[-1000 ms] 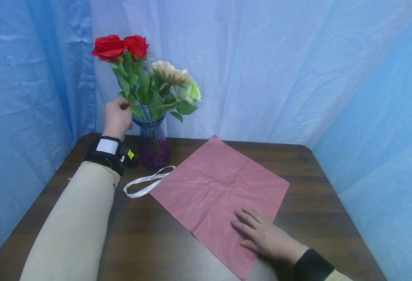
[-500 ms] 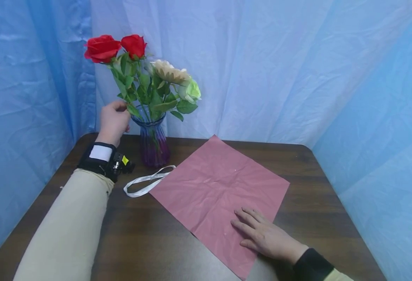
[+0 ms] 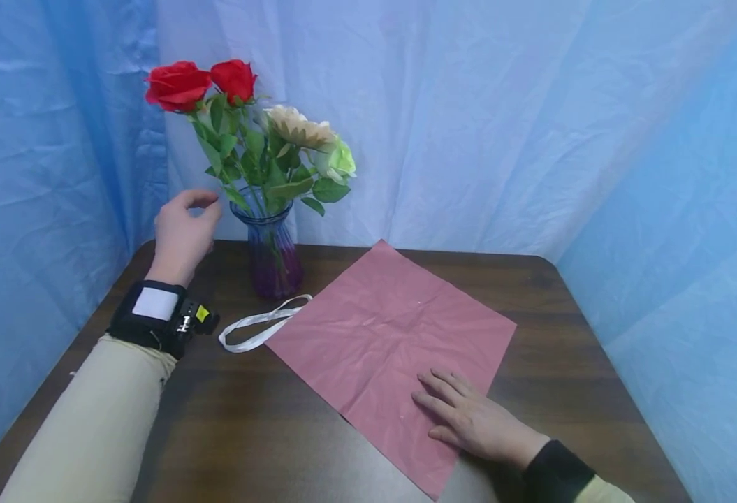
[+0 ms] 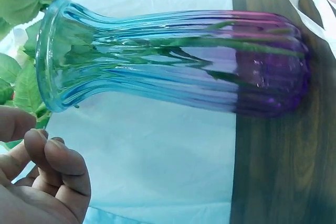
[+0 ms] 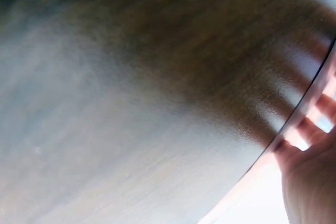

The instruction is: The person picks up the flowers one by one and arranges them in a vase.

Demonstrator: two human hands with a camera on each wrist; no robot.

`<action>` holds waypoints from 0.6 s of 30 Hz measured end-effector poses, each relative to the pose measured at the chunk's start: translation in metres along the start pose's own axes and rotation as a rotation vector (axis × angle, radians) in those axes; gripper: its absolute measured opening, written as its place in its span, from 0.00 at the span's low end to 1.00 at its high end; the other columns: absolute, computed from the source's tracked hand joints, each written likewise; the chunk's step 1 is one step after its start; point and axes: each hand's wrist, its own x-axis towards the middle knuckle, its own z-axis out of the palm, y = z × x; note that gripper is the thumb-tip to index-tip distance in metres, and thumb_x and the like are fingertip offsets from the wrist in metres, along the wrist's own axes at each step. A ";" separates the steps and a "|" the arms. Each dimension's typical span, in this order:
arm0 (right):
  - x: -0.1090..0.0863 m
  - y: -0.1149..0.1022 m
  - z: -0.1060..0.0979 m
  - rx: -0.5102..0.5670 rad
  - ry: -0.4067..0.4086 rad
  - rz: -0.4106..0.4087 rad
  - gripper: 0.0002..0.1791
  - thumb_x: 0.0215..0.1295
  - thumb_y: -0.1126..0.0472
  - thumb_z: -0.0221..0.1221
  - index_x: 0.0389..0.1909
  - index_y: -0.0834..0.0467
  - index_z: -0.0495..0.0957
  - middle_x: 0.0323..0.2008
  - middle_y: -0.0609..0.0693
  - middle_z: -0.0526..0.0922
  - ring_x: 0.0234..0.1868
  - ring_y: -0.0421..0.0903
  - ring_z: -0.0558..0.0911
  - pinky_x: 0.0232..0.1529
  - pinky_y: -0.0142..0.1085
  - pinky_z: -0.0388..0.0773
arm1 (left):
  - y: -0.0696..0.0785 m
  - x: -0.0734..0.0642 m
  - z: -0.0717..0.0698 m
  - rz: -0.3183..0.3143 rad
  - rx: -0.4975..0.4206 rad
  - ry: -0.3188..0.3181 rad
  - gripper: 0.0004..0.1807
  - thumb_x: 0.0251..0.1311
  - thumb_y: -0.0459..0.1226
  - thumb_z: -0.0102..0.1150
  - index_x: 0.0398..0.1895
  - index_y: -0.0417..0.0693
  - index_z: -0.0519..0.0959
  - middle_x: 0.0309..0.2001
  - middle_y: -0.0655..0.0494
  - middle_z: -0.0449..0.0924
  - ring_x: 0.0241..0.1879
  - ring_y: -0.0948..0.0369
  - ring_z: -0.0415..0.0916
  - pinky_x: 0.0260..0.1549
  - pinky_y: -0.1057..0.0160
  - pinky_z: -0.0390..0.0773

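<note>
A glass vase (image 3: 274, 255), blue above and purple below, stands upright at the table's back left. It bears two red roses (image 3: 178, 85), a cream flower (image 3: 299, 127) and a pale green one (image 3: 338, 162), with leafy stems. Just left of the vase's rim is my left hand (image 3: 182, 230), apart from it. Its fingers (image 4: 65, 158) are loosely curled, and nothing shows between them in the left wrist view. My right hand (image 3: 481, 423) rests, fingers straight and spread, on a square sheet of dusty-pink wrapping paper (image 3: 393, 335). The right wrist view catches only part of that hand.
A looped white ribbon (image 3: 258, 332) lies by the paper's left corner, partly under it. The dark wooden table (image 3: 236, 426) ends at the back in front of a pale blue curtain (image 3: 469, 126). Curtains also hang on both sides.
My left hand has drawn back left and down from the stems by the vase. The red roses have shifted slightly left. My right hand stays where it was on the paper.
</note>
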 end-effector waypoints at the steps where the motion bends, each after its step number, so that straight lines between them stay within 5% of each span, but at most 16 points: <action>1: 0.000 0.000 0.000 -0.003 0.001 -0.002 0.36 0.77 0.35 0.46 0.80 0.44 0.59 0.81 0.52 0.54 0.79 0.60 0.55 0.72 0.58 0.62 | 0.000 -0.003 -0.002 0.005 0.022 0.000 0.26 0.76 0.50 0.46 0.68 0.47 0.74 0.62 0.47 0.74 0.25 0.60 0.76 0.23 0.67 0.76; 6: 0.001 0.001 0.001 -0.027 0.037 -0.028 0.35 0.77 0.36 0.47 0.79 0.46 0.61 0.79 0.54 0.57 0.78 0.60 0.58 0.71 0.57 0.64 | -0.001 -0.011 -0.005 0.067 0.129 0.002 0.23 0.76 0.45 0.46 0.64 0.41 0.76 0.62 0.41 0.76 0.48 0.46 0.80 0.45 0.51 0.78; 9: 0.001 0.002 0.001 -0.030 0.048 -0.037 0.35 0.77 0.36 0.48 0.78 0.47 0.62 0.79 0.54 0.58 0.78 0.60 0.59 0.70 0.57 0.65 | -0.003 -0.016 -0.003 0.112 0.183 -0.013 0.21 0.77 0.42 0.47 0.62 0.37 0.77 0.61 0.37 0.76 0.64 0.39 0.69 0.61 0.39 0.65; 18: 0.002 0.002 -0.004 -0.044 0.026 -0.040 0.35 0.76 0.36 0.48 0.78 0.46 0.63 0.79 0.54 0.59 0.77 0.59 0.59 0.69 0.56 0.67 | -0.019 -0.042 0.000 0.161 0.330 -0.140 0.19 0.75 0.41 0.50 0.57 0.37 0.80 0.58 0.35 0.78 0.57 0.38 0.75 0.53 0.37 0.74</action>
